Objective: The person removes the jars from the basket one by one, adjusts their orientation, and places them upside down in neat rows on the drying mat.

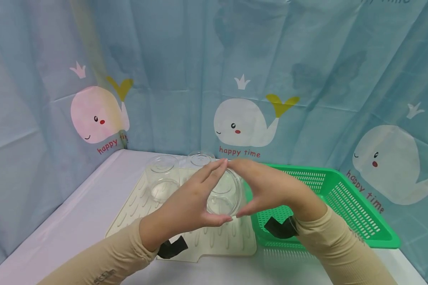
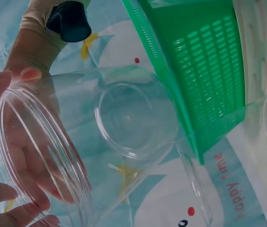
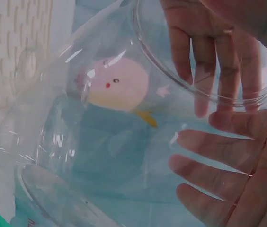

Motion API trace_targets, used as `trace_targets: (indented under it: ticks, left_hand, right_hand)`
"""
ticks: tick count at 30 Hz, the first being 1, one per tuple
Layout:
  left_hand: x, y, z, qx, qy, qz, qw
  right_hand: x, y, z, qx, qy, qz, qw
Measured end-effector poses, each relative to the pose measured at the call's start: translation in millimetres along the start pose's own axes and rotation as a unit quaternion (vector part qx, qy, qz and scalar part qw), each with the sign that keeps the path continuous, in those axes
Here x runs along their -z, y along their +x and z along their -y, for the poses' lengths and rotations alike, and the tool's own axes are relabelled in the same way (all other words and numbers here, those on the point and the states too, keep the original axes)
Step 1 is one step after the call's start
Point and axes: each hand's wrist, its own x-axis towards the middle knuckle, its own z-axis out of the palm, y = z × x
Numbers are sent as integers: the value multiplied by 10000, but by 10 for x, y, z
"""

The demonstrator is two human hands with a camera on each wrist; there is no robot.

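Between both hands is a clear plastic jar (image 1: 224, 188), wide-mouthed with a ridged rim. My left hand (image 1: 190, 200) curves round the rim on its left side, and my right hand (image 1: 271, 186) curves round the right side. In the head view the fingertips of the two hands meet at the top, and the thumbs nearly meet below. From the left wrist, the jar's see-through body (image 2: 124, 113) stretches away from the hands. Right-hand fingers (image 3: 214, 175) spread along the clear wall in the right wrist view. Jar contents: none visible.
A cream ridged drying mat (image 1: 207, 237) lies under the hands. On it at the left stands another clear jar (image 1: 163, 164), with a further clear container (image 1: 201, 158) behind. A green perforated basket (image 1: 346, 213) sits at the right. A whale-print curtain (image 1: 185, 79) hangs behind the table.
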Motion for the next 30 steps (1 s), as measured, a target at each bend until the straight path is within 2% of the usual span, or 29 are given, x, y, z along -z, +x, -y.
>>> trace_targets:
  ticks: [5,12,20,23,26,28,30]
  left_hand:
    - [-31,11,21,-127,-179,-191,9996]
    - [-45,19,69,-171,-310,-439,9984]
    - [14,-10,131,-62,-470,-705,9964]
    - [24,-33,180,52,-687,-804,9944]
    - [28,-62,215,267,-997,-921,9904]
    - [35,-78,230,432,-1399,-1008,9841]
    - [52,-90,242,610,-1906,-1100,9736]
  right_hand:
    - [-3,-11,10,-194,-103,24,9998]
    - [16,-24,6,-514,152,-34,9986]
    - [126,-103,-164,-138,581,-605,9964]
    - [156,-157,-287,58,1094,-915,9898]
    - [155,-209,-400,217,1766,-1045,9785]
    - [146,-231,-443,230,2191,-1025,9700]
    - [122,-245,-481,264,2598,-996,9601]
